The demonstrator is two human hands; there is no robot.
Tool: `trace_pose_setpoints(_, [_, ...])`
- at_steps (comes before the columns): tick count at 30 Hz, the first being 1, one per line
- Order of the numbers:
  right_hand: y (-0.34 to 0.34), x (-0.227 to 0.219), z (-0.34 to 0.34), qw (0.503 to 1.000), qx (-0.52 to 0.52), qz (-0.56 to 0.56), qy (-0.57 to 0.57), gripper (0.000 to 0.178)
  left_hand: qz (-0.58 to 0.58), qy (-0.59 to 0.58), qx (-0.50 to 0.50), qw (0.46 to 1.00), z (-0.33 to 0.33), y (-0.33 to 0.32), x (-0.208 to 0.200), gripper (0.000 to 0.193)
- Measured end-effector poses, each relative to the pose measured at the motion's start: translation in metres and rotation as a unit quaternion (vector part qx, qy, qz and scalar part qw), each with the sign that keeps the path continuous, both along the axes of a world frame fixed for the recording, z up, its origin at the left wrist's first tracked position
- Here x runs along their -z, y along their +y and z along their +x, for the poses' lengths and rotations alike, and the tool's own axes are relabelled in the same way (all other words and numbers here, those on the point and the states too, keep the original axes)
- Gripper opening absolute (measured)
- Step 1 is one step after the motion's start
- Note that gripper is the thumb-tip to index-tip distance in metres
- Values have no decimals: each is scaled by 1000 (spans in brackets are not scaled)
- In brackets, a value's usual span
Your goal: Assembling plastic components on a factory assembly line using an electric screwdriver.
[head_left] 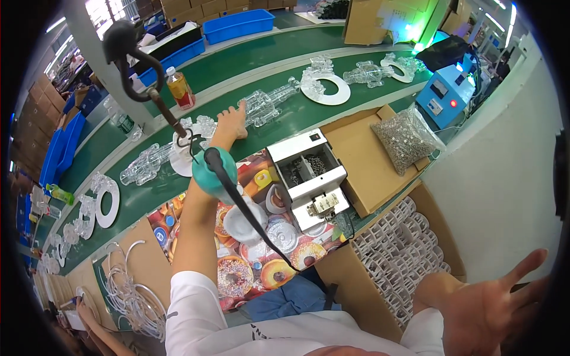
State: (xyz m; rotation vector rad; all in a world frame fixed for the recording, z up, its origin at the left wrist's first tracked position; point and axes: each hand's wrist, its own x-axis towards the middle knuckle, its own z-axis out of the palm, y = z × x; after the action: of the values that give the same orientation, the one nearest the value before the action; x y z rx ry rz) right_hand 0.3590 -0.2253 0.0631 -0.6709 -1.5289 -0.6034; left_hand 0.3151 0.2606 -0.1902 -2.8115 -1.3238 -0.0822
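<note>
Loosely spread, the left hand (231, 123) lies beside knobbly transparent parts (261, 108), the right hand (482, 308) splayed near curved white pieces (399, 249).

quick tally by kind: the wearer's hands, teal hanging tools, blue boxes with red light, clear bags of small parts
Wearer's hands: 2
Teal hanging tool: 1
Blue box with red light: 1
Clear bag of small parts: 1
Total: 5

Clear, glossy plastic makes up the molded parts (261, 108); the flat rings (340, 91) look smooth and white. The belt (279, 130) is smooth green, the printed table cover (276, 273) slick and shiny. Matt brown cardboard forms the tray (369, 193), creased transparent plastic the bag (407, 139). The sleeve (193, 302) is white cloth.
</note>
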Motion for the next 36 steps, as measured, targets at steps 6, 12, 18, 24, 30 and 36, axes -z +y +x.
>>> trace_pose_setpoints(6, [2, 8, -1, 1000, -15, -15, -15, 28, -29, -25, -12, 999, 9, 0, 8, 93])
trace_pose_setpoints(12, [-16, 1, 2, 998, -16, -46, -37, 28, -110, -111, -67, 985, 18, -27, -44, 68])
trace_pose_setpoints(18, [-42, -8, 11, 991, -44, -121, -38, 29, -362, -400, -100, 836, -19, -37, -71, 41])
trace_pose_setpoints(24, [-65, 54, 12, 969, -210, -96, 82, 58, -361, -643, -16, 676, -160, -156, -122, 43])
trace_pose_setpoints(30, [-65, 114, -62, 781, -290, -468, 297, 72, -184, -697, -126, 682, -273, -335, -66, 54])
trace_pose_setpoints(36, [-17, 176, -127, 660, -385, -510, 396, 102, -87, -461, -93, 878, -293, -518, -36, 68])
